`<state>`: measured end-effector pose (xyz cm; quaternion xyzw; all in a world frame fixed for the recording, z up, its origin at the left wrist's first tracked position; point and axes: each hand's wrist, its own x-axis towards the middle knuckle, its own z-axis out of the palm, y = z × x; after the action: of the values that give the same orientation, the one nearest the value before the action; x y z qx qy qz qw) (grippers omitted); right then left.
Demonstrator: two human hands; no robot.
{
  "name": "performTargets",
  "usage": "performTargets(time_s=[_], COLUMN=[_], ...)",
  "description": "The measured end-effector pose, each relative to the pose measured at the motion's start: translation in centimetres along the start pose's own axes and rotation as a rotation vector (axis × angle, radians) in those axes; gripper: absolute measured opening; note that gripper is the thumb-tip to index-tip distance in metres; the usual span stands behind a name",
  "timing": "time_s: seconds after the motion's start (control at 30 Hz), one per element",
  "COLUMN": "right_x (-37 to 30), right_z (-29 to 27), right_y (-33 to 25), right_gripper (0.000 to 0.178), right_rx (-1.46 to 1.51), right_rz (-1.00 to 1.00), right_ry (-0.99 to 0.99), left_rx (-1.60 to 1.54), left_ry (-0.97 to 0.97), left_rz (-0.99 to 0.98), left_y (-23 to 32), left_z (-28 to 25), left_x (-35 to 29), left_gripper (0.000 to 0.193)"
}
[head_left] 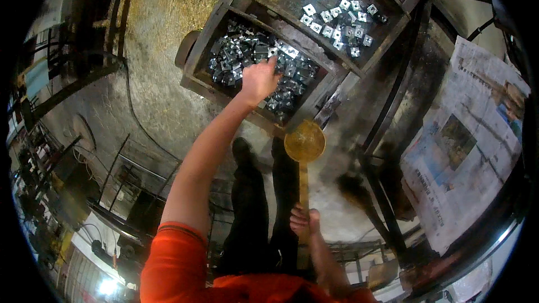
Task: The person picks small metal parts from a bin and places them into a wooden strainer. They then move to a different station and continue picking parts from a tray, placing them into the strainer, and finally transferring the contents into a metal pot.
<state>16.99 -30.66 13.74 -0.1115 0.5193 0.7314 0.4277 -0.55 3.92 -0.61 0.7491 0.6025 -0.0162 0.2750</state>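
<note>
My left hand (260, 82) reaches over a dark metal bin (193, 76) full of small shiny metal pieces (230, 50). Its index finger stretches to a bright piece with a hole at the fingertip; the thumb side stands apart, and the other fingers are mostly hidden. Lower down, my right hand (304, 219) is wrapped round the handle of a yellow tool with a round disc-like head (305, 141). The head points away from me, just below the bin's near edge. I cannot tell whether the head is flat or hollow.
Beyond a divider, a second compartment (292, 0) holds several square metal pieces with holes (337, 19). Newspaper sheets (466, 146) lie at the right beside dark metal frame bars (387, 106). A thin cable (132, 101) runs over the concrete floor (163, 50) at the left.
</note>
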Motion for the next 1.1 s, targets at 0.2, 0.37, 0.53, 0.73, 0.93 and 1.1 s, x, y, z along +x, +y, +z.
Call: performTargets(time_s=[0.2, 0.37, 0.53, 0.73, 0.93, 1.1], right_x=[0.3, 0.1, 0.2, 0.5, 0.7, 0.1], right_z=[-0.7, -1.4, -0.6, 0.1, -0.1, -0.6], right_y=[-0.4, -0.3, -0.5, -0.1, -0.4, -0.2], right_gripper=[0.021, 0.02, 0.02, 0.02, 0.018, 0.022], right_rx=[0.055, 0.061, 0.087, 0.129, 0.119, 0.078], right_rz=[0.06, 0.023, 0.063, 0.047, 0.095, 0.032], right_ry=[-0.154, -0.148, -0.191, -0.186, -0.219, -0.095], left_rx=[-0.014, -0.155, -1.158, -1.776, -1.871, -1.218], left_ry=[-0.073, -0.236, -0.38, -0.479, -0.458, -0.256], left_rz=[-0.064, -0.144, -0.315, -0.362, -0.354, -0.293], left_y=[0.2, -1.3, -4.4, -3.0, -2.6, -5.3], left_z=[0.9, -0.3, -0.9, -2.6, -1.8, -4.8], left_x=[1.4, 2.3, 0.5, -1.8, -2.7, -1.3], left_gripper=[0.039, 0.039, 0.032, 0.023, 0.021, 0.025])
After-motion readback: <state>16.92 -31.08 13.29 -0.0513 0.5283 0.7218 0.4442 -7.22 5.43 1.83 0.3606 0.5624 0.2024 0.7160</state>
